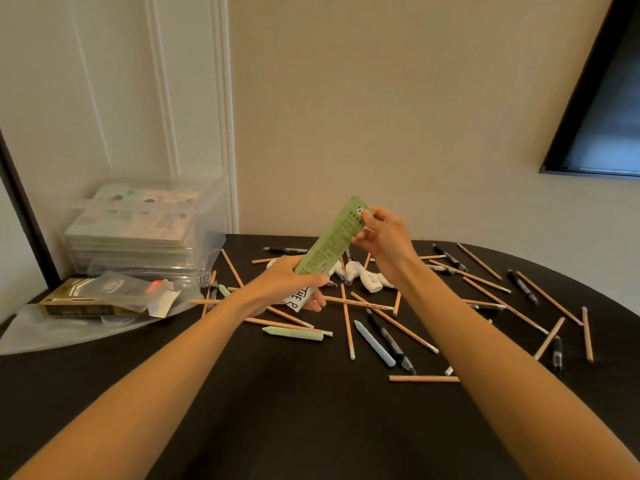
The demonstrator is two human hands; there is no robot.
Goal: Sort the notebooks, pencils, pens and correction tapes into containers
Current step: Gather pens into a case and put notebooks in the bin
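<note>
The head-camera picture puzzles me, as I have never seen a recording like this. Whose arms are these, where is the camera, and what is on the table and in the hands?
There is no machine here. A person wears a camera on the head, looking forward and down, so the two bare arms are their own. The left hand grips the lower end of a long green box, which is held tilted above the table. The right hand pinches its upper end. On the dark table lie scattered wooden pencils, black pens and white correction tapes. At the back left stands a clear container with notebooks stacked inside. In front of it a gold box lies among plastic bags.
</note>
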